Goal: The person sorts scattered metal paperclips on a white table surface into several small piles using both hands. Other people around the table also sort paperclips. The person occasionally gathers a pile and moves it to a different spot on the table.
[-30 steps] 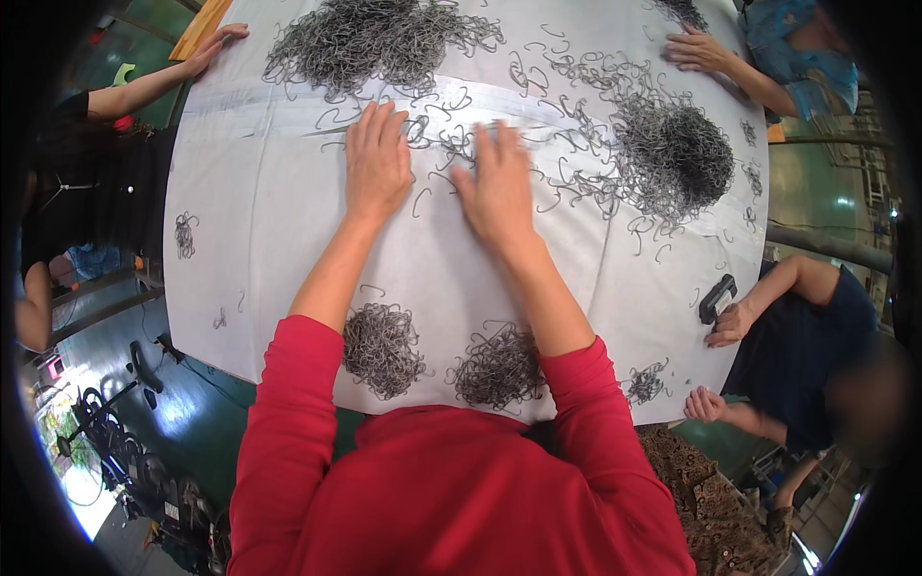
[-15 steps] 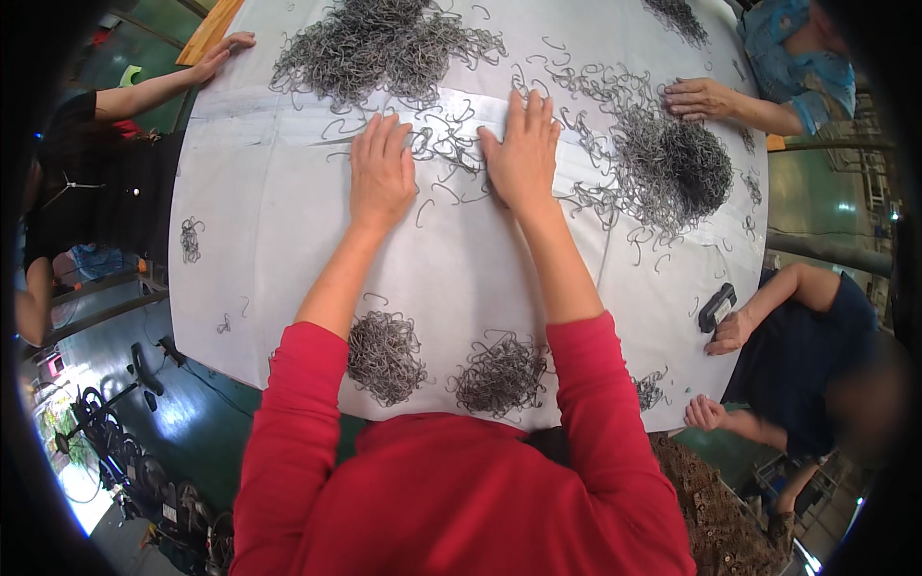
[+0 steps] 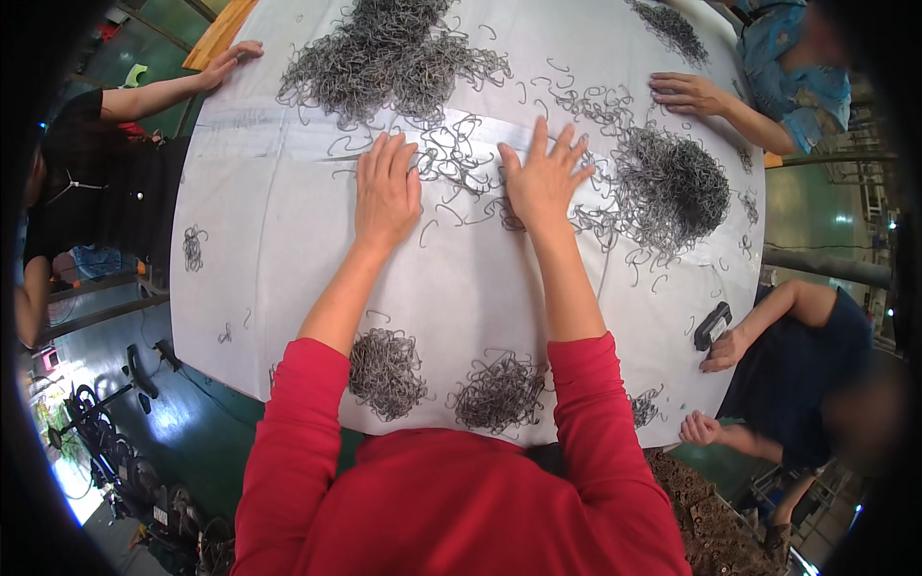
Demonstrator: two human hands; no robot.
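My left hand (image 3: 387, 197) lies palm down on the white-covered table, its fingers stretched out beside a loose scatter of thin grey wire hooks (image 3: 453, 158). My right hand (image 3: 544, 187) is across from it, fingers spread wide at the right side of that scatter, with some hooks under or against its edge. Neither hand grips anything. Beyond my left hand rises a large heap of the same hooks (image 3: 384, 72). Another dense heap (image 3: 677, 182) sits to the right of my right hand. Two small piles, a left one (image 3: 386, 374) and a right one (image 3: 499, 392), lie between my forearms near the front edge.
At the far right, a co-worker's hand (image 3: 690, 94) hovers or rests by the right heap. Another person's hand (image 3: 725, 350) is near a small black device (image 3: 713, 326). On the left, a third person's hand (image 3: 230, 62) touches the table edge. Smaller hook clusters (image 3: 193, 249) lie around.
My right hand has shifted right and slightly nearer, its fingers spreading apart. My left hand stays nearly in place. The far-right co-worker's hand has moved a little away from the right heap.
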